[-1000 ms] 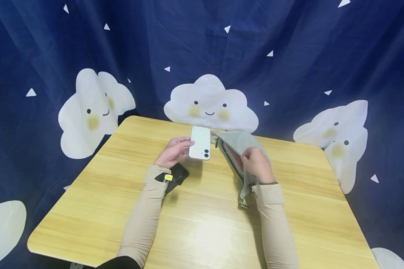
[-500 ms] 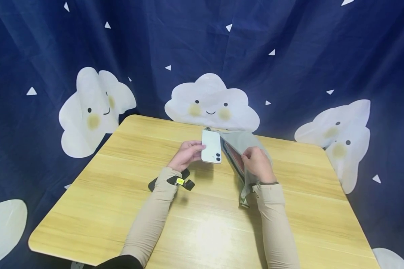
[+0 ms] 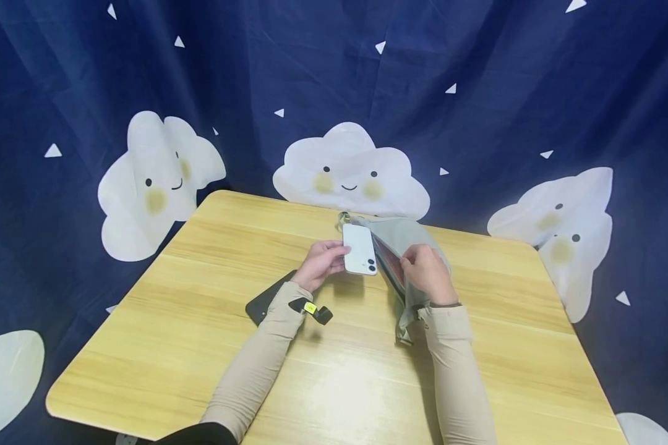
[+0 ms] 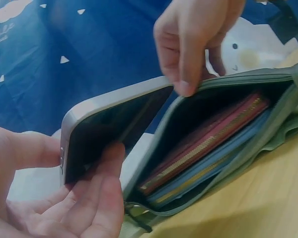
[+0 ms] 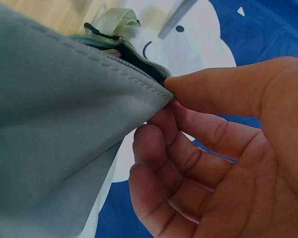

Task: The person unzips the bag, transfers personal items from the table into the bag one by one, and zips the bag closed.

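Observation:
My left hand (image 3: 324, 262) pinches a white smartphone (image 3: 359, 250) by its edge, its back turned towards the head camera. In the left wrist view the phone's dark screen (image 4: 116, 131) shows, beside the mouth of a grey-green zippered bag (image 4: 223, 82). My right hand (image 3: 430, 272) pinches the bag's rim between thumb and finger and holds the mouth apart, as the right wrist view also shows at the bag's edge (image 5: 89, 99). Inside the bag lie a red zippered pouch (image 4: 203, 144) and a blue one (image 4: 213, 158), side by side.
A flat black object (image 3: 269, 298) lies on the wooden table (image 3: 172, 334), partly behind my left forearm. The bag's strap end (image 3: 403, 334) rests on the tabletop. Behind the table hangs a dark blue curtain (image 3: 245, 74) with clouds.
My left hand has carried the smartphone to the right and slightly nearer, up to the bag's mouth. The right hand keeps its hold on the rim. More of the flat black object shows.

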`<state>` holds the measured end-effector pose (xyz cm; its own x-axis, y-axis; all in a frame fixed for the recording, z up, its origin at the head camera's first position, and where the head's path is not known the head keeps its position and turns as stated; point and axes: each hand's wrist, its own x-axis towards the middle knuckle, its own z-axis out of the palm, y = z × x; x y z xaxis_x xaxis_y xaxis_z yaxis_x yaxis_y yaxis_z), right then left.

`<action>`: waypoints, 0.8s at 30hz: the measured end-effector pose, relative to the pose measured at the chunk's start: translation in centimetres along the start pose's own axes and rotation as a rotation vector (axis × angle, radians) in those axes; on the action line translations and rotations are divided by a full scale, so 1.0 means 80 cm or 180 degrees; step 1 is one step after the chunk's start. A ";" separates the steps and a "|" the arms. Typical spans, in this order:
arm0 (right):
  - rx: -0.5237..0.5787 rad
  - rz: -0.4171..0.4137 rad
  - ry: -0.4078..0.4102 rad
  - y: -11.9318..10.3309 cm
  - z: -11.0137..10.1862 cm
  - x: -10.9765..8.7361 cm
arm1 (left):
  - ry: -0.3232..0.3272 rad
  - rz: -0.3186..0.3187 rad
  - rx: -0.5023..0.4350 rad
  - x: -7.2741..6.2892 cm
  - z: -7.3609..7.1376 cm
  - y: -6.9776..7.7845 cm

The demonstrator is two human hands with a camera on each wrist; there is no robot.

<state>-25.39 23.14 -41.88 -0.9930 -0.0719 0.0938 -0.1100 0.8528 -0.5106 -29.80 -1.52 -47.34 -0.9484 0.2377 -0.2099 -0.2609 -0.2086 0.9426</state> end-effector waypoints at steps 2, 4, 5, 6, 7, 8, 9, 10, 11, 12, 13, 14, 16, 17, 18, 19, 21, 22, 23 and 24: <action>-0.0007 0.0018 -0.0002 -0.001 0.000 0.000 | 0.0019 -0.0012 0.0006 0.001 0.002 -0.004; -0.0011 0.0011 0.0000 -0.001 0.000 0.000 | 0.0043 -0.0029 0.0011 0.001 0.005 -0.007; -0.0008 0.0020 0.0003 -0.001 0.000 0.000 | 0.0053 -0.0039 0.0006 0.001 0.006 -0.009; -0.0008 0.0014 0.0008 -0.001 0.001 -0.001 | 0.0063 -0.0044 0.0008 0.002 0.007 -0.011; 0.0000 0.0012 0.0010 0.000 0.001 -0.001 | 0.0070 -0.0051 0.0010 0.002 0.009 -0.013; 0.0000 -0.0002 0.0013 0.000 0.001 0.000 | 0.0074 -0.0066 0.0008 0.003 0.010 -0.015; 0.0000 -0.0002 0.0017 0.000 0.002 0.000 | 0.0078 -0.0090 0.0001 0.003 0.011 -0.017; -0.0002 -0.0004 0.0020 0.000 0.002 0.000 | 0.0074 -0.0104 0.0003 0.003 0.013 -0.019; -0.0002 0.0001 0.0020 0.000 0.002 0.000 | 0.0072 -0.0115 0.0006 0.004 0.014 -0.021; -0.0004 -0.0007 0.0020 0.000 0.001 0.000 | 0.0069 -0.0127 0.0006 0.005 0.015 -0.022; -0.0005 -0.0008 0.0022 0.000 0.001 0.000 | 0.0063 -0.0139 0.0006 0.005 0.017 -0.024; -0.0009 -0.0012 0.0022 0.000 0.001 0.001 | 0.0052 -0.0146 0.0007 0.005 0.018 -0.024; -0.0011 -0.0006 0.0023 0.000 0.001 0.001 | 0.0030 -0.0139 0.0025 0.005 0.020 -0.026; -0.0011 -0.0011 0.0027 0.000 0.001 0.001 | 0.0024 -0.0139 0.0033 0.004 0.021 -0.026; -0.0004 -0.0021 0.0026 0.000 0.001 0.000 | 0.0018 -0.0139 0.0034 0.003 0.022 -0.027; 0.0001 -0.0025 0.0027 0.000 0.001 0.000 | 0.0011 -0.0136 0.0039 0.003 0.023 -0.027; 0.0008 -0.0034 0.0025 0.000 0.001 0.001 | -0.0002 -0.0130 0.0043 0.003 0.024 -0.028; 0.0014 -0.0045 0.0020 -0.001 0.001 0.000 | -0.0008 -0.0128 0.0038 0.004 0.024 -0.029; 0.0014 -0.0050 0.0021 -0.001 0.001 0.000 | -0.0015 -0.0125 0.0033 0.004 0.025 -0.031; 0.0015 -0.0057 0.0018 -0.001 0.001 0.000 | -0.0022 -0.0123 0.0030 0.005 0.025 -0.032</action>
<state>-25.42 23.00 -41.89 -0.9906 -0.0844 0.1079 -0.1281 0.8489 -0.5129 -29.15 1.00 -49.30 -0.9364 0.2519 -0.2443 -0.2955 -0.1904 0.9362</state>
